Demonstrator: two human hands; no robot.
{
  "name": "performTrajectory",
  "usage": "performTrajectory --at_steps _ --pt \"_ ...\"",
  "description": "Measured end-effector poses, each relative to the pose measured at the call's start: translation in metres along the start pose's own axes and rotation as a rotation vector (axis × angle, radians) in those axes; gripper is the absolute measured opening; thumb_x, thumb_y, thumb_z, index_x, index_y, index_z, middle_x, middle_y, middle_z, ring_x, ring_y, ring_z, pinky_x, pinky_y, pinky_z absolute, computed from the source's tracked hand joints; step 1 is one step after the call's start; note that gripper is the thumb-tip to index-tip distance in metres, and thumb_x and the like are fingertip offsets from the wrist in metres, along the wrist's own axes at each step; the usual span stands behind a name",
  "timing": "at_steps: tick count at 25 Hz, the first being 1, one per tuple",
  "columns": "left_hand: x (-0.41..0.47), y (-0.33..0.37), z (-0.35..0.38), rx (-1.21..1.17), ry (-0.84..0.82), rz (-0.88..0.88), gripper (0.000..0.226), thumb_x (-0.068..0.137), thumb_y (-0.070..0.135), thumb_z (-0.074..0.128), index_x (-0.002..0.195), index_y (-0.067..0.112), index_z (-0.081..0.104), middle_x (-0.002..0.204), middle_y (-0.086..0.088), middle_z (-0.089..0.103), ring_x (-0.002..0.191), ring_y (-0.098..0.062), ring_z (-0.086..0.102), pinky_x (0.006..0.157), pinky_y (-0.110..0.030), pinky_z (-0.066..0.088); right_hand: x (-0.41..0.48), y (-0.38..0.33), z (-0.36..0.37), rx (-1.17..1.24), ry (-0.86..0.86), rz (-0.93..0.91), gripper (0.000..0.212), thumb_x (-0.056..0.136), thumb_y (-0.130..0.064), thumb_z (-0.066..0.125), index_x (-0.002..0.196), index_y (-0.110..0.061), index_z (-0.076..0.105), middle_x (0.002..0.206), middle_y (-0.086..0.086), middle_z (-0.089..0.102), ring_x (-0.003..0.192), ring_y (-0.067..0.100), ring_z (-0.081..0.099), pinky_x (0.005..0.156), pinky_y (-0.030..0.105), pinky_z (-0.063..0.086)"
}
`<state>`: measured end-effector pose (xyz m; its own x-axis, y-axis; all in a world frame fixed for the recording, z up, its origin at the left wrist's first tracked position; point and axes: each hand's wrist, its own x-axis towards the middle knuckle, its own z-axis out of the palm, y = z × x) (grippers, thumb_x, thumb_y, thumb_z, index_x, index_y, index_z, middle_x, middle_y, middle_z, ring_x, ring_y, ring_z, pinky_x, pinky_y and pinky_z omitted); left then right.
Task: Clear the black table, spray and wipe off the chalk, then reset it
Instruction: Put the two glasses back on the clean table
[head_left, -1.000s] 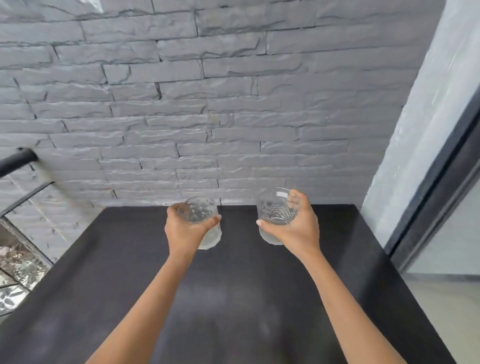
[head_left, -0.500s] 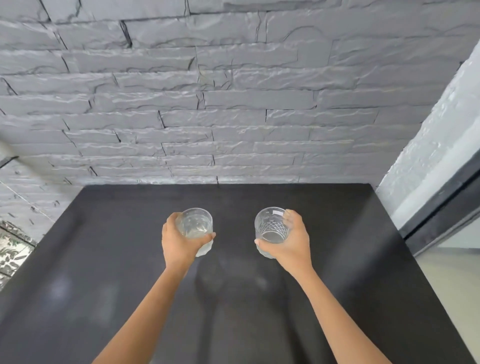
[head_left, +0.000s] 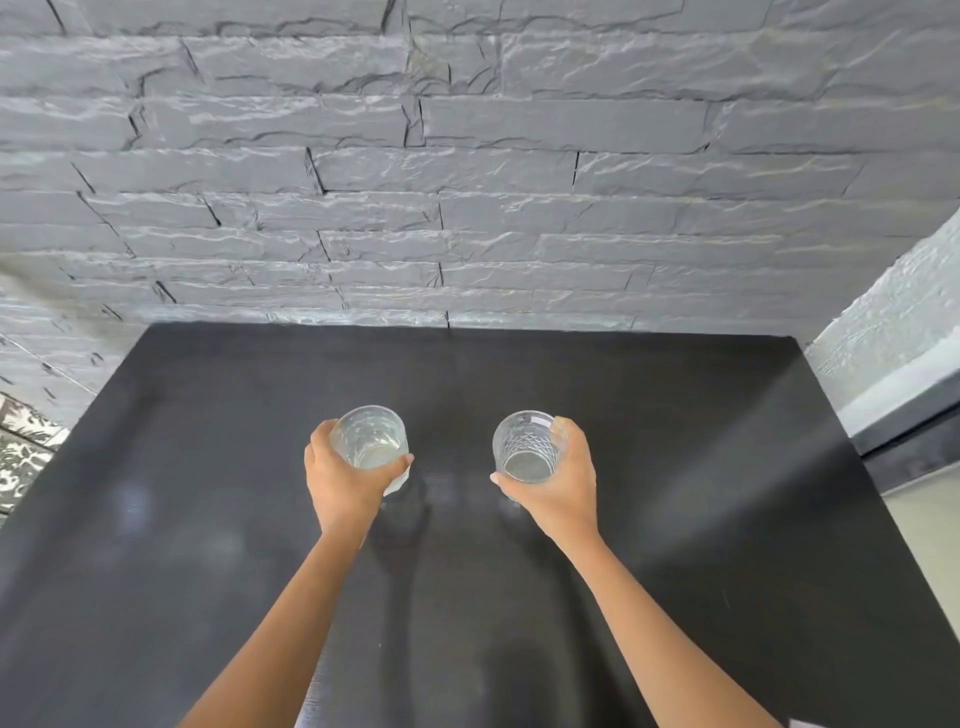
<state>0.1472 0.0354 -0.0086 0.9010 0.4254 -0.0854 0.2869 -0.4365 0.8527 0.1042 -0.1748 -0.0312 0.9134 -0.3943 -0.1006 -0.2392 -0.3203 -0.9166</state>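
Observation:
The black table (head_left: 675, 467) fills the lower half of the view and looks dark, with faint pale smears at its left. My left hand (head_left: 343, 483) grips a clear cut-glass tumbler (head_left: 371, 436) over the table's middle. My right hand (head_left: 558, 486) grips a second clear cut-glass tumbler (head_left: 527, 447) a short way to the right. Both tumblers stand upright, low over the surface; whether their bases touch it I cannot tell.
A grey stone-brick wall (head_left: 467, 182) rises directly behind the table's far edge. A white textured wall and a dark frame (head_left: 909, 426) stand at the right. Patterned floor (head_left: 21, 457) shows past the left edge.
Both hands have come down and nearer with the tumblers, from the table's far edge to its middle. The view has tilted down, showing more of the tabletop.

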Motion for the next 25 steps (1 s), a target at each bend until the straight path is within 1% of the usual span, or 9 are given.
performTrajectory --at_steps 6,8,10,12,15,17,19,22,25 --pt "0.01 -0.011 0.002 0.002 -0.014 -0.033 0.088 0.055 0.019 0.089 0.128 0.014 0.041 0.129 -0.005 0.047 0.117 -0.023 0.046 0.086 -0.027 0.037 0.001 0.005 0.012 -0.015 0.03 0.03 0.098 0.049 -0.035 0.09 0.131 -0.025 0.037 0.126 -0.014 0.046 0.114 0.005 0.045 0.094 0.022 0.038" --pt "0.012 -0.014 0.003 -0.009 -0.011 -0.044 0.088 0.055 0.019 0.089 0.129 0.013 0.041 0.129 -0.006 0.046 0.118 -0.024 0.046 0.087 -0.027 0.037 0.002 0.004 0.012 -0.018 0.018 0.031 0.099 0.048 -0.036 0.091 0.13 -0.026 0.036 0.126 -0.015 0.044 0.113 0.005 0.045 0.094 0.025 0.04" --pt "0.012 -0.016 0.004 -0.021 -0.018 -0.056 0.089 0.056 0.019 0.089 0.13 0.014 0.04 0.131 -0.006 0.046 0.119 -0.024 0.046 0.089 -0.028 0.038 0.001 0.006 0.01 -0.035 -0.012 0.019 0.105 0.048 -0.038 0.091 0.133 -0.025 0.032 0.129 -0.014 0.039 0.116 0.005 0.042 0.094 0.024 0.039" --pt "0.011 -0.015 0.005 -0.023 -0.041 -0.063 0.097 0.056 0.018 0.089 0.136 0.014 0.034 0.138 -0.006 0.041 0.125 -0.025 0.042 0.094 -0.03 0.038 -0.003 0.004 0.008 -0.082 -0.037 0.002 0.116 0.048 -0.043 0.09 0.14 -0.023 0.023 0.139 -0.012 0.03 0.124 0.006 0.036 0.095 0.024 0.036" --pt "0.003 -0.003 0.003 0.007 -0.067 -0.032 0.121 0.054 0.019 0.09 0.147 0.014 0.014 0.152 -0.007 0.023 0.14 -0.025 0.024 0.109 -0.04 0.031 -0.011 -0.003 0.003 -0.159 -0.016 -0.071 0.125 0.049 -0.049 0.087 0.145 -0.021 0.012 0.15 -0.009 0.014 0.135 0.009 0.025 0.104 0.03 0.035" --pt "-0.007 0.006 -0.004 0.029 -0.052 0.038 0.125 0.053 0.02 0.091 0.148 0.012 0.009 0.155 -0.007 0.017 0.143 -0.025 0.017 0.112 -0.042 0.026 -0.02 -0.013 -0.004 -0.186 0.012 -0.139 0.123 0.052 -0.051 0.085 0.145 -0.02 0.012 0.152 -0.007 0.011 0.138 0.01 0.02 0.108 0.034 0.033" --pt "-0.02 0.013 -0.013 0.028 -0.035 0.106 0.123 0.055 0.021 0.09 0.148 0.011 0.01 0.155 -0.009 0.017 0.143 -0.026 0.016 0.113 -0.041 0.025 -0.031 -0.026 -0.01 -0.206 0.036 -0.212 0.118 0.055 -0.053 0.083 0.145 -0.018 0.015 0.153 -0.005 0.012 0.139 0.011 0.02 0.109 0.039 0.033" --pt "-0.042 0.022 -0.035 -0.002 -0.029 0.184 0.118 0.059 0.023 0.087 0.147 0.01 0.01 0.154 -0.01 0.016 0.143 -0.025 0.014 0.113 -0.043 0.029 -0.05 -0.047 -0.014 -0.208 0.081 -0.342 0.107 0.06 -0.054 0.079 0.142 -0.016 0.022 0.152 -0.001 0.017 0.138 0.016 0.023 0.107 0.044 0.035" --pt "-0.065 0.017 -0.069 0.01 0.039 0.256 0.111 0.065 0.026 0.084 0.147 0.007 0.012 0.154 -0.013 0.017 0.144 -0.027 0.013 0.116 -0.045 0.023 -0.075 -0.066 -0.004 -0.172 0.118 -0.488 0.092 0.069 -0.047 0.077 0.138 -0.012 0.028 0.15 0.005 0.023 0.135 0.021 0.029 0.105 0.047 0.036"
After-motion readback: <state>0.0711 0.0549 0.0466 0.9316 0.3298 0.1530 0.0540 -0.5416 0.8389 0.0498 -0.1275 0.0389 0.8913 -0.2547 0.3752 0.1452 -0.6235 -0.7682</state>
